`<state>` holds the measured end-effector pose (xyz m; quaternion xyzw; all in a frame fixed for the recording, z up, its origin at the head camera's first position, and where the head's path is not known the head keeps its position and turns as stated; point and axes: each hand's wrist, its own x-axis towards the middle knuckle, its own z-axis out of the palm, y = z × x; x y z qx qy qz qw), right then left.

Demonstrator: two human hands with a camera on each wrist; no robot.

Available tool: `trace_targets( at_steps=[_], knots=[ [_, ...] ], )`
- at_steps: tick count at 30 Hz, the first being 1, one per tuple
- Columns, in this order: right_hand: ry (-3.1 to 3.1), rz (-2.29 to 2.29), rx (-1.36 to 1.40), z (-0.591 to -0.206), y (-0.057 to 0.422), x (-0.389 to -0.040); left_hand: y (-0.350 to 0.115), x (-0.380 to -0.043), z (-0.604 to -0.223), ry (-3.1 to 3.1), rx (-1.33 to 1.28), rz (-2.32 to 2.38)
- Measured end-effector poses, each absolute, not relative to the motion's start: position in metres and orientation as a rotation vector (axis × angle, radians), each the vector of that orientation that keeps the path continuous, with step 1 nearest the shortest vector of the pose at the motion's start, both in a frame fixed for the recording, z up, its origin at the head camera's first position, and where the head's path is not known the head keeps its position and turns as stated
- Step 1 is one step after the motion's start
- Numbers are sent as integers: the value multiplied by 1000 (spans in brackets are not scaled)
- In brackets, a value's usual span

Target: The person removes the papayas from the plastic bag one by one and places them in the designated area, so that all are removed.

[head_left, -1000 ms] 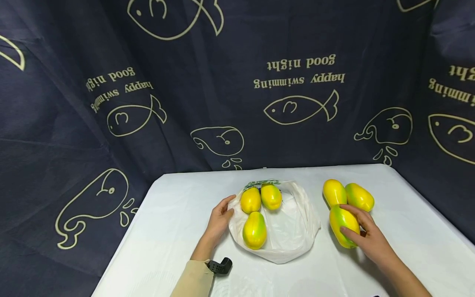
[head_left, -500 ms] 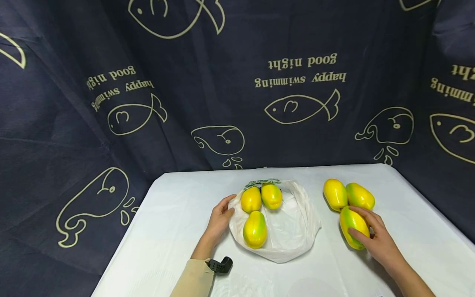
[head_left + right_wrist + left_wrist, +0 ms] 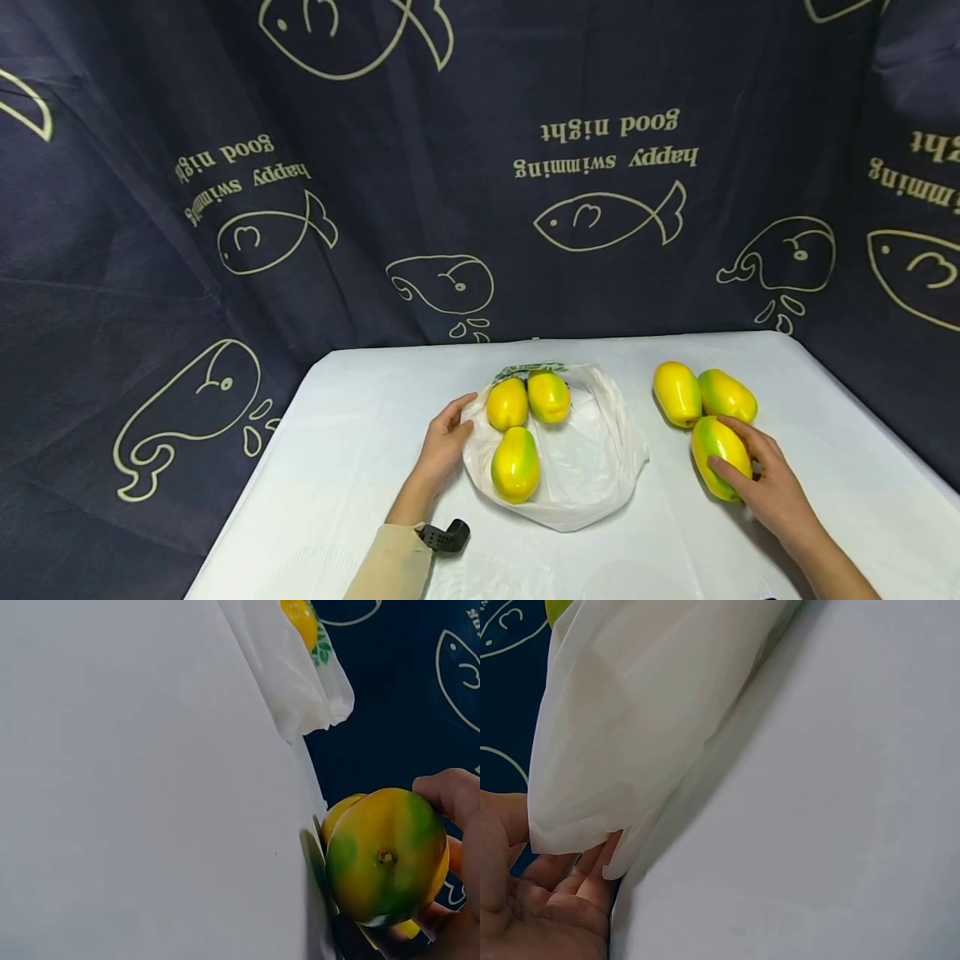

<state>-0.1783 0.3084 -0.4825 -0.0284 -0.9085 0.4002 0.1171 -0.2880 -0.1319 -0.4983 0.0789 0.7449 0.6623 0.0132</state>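
At the left side of a white plastic bag [image 3: 592, 467], my left hand [image 3: 440, 446] holds the bag's edge, the plastic lying between thumb and fingers in the left wrist view. Three yellow-green papayas lie in the open bag: one in front [image 3: 515, 465], two at the back. My right hand [image 3: 765, 479] grips another papaya [image 3: 720, 454] at the right, thumb on its near side and fingers over the far side. Its round end [image 3: 382, 859] faces the camera in the right wrist view. Just behind it, a papaya [image 3: 677, 392] and a second papaya [image 3: 729, 397] rest side by side.
A white-covered table [image 3: 330, 467] carries everything. Behind it hangs a dark blue curtain [image 3: 480, 167] with fish and whale drawings. A black band [image 3: 444, 537] with a small block sits on my left wrist.
My right hand has moved the papaya to the right, away from the bag and closer to the pair behind. The left hand and the bag have stayed in place.
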Motion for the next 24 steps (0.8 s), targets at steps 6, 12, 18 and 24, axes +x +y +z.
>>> trace_targets(
  at_steps=[6, 12, 18, 24],
  knots=[
    [-2672, 1164, -116, -483, 309, -179, -132, -288, -499, 2316, 251, 2062],
    [-2657, 1149, -129, -483, 309, -178, -132, -287, -498, 2322, 249, 2061],
    [-2593, 1115, -108, -480, 308, -177, -132, -286, -497, 2297, 260, 2069],
    [-2524, 1013, -50, -477, 309, -178, -133, -285, -495, 2284, 268, 2087]
  ],
)
